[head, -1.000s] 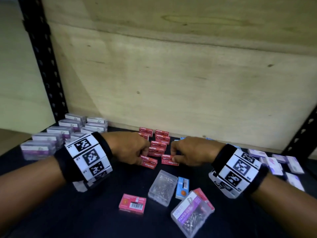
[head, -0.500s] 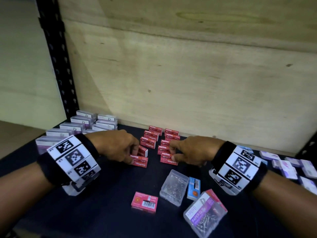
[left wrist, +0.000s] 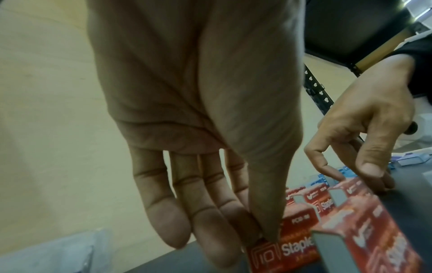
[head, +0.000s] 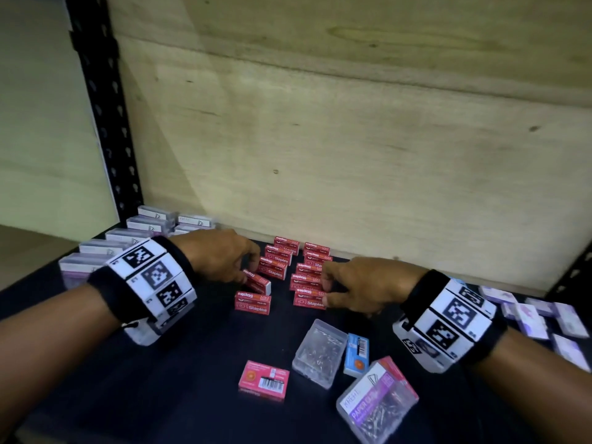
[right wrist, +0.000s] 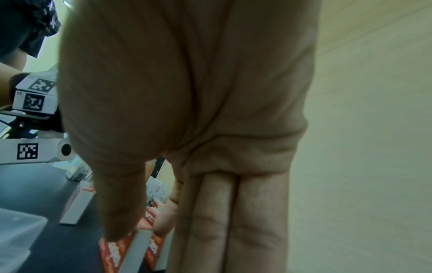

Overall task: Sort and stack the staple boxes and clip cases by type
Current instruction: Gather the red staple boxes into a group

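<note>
Red staple boxes lie in two short rows (head: 278, 261) (head: 312, 267) at the back of the black shelf. My left hand (head: 251, 274) pinches a tilted red staple box (head: 258, 282) near the front of the left row; thumb and fingertips meet on its corner (left wrist: 280, 247). My right hand (head: 323, 286) grips the front boxes of the right row (head: 307, 299), thumb on the near side and fingers on the far side (right wrist: 117, 254). A clear clip case (head: 320, 352), a purple-labelled clip case (head: 376, 405), a blue box (head: 356, 354) and a loose red box (head: 263, 379) lie in front.
Purple-labelled cases (head: 96, 251) stand stacked at the back left by the black upright (head: 102, 123). Small white and purple boxes (head: 538, 315) are scattered at the right. A plywood wall (head: 352, 155) closes the back. The shelf's front left (head: 128, 395) is bare.
My left hand has drawn back slightly to the left and now holds one red box tilted. The right hand stays on the right row. The head view has shifted.
</note>
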Action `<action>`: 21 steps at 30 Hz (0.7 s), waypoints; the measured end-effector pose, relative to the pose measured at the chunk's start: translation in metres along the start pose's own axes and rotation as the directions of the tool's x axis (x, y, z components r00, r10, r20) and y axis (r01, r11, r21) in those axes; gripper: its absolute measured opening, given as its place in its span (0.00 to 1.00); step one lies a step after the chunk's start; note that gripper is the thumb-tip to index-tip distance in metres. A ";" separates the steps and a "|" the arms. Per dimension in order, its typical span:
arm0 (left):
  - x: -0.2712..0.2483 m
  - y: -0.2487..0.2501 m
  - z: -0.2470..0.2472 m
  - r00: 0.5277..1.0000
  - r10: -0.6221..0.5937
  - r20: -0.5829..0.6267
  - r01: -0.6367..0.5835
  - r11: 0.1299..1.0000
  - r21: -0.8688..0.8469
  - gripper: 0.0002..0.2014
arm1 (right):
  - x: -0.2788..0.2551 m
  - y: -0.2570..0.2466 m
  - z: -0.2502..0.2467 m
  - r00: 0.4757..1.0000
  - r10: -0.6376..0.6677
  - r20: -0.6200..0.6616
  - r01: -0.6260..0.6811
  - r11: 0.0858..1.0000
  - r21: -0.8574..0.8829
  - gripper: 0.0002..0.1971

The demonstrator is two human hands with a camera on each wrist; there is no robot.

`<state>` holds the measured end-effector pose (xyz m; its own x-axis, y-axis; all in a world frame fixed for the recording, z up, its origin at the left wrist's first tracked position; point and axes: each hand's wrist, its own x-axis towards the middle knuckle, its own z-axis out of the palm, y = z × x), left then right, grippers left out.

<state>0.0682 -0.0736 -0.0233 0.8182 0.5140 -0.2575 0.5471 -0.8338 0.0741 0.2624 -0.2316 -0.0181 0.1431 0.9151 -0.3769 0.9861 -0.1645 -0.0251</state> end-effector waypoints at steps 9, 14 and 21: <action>0.017 -0.002 0.001 0.999 0.035 0.009 -0.035 0.999 0.010 0.04 | 0.001 0.006 0.000 0.999 0.015 0.041 -0.019 0.994 0.108 0.07; 0.021 0.001 0.001 0.998 0.061 -0.010 -0.061 0.998 -0.005 0.05 | 0.003 0.006 0.000 0.999 0.018 0.048 -0.025 0.991 0.130 0.08; -0.005 -0.002 -0.004 1.000 -0.019 -0.010 0.017 0.989 -0.144 0.13 | 0.005 0.007 0.002 0.999 0.023 0.040 -0.029 0.990 0.141 0.08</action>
<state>0.0633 -0.0734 -0.0187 0.8093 0.5319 -0.2492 0.5811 -0.7868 0.2078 0.2699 -0.2287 -0.0217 0.1624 0.8955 -0.4143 0.9598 -0.2408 -0.1442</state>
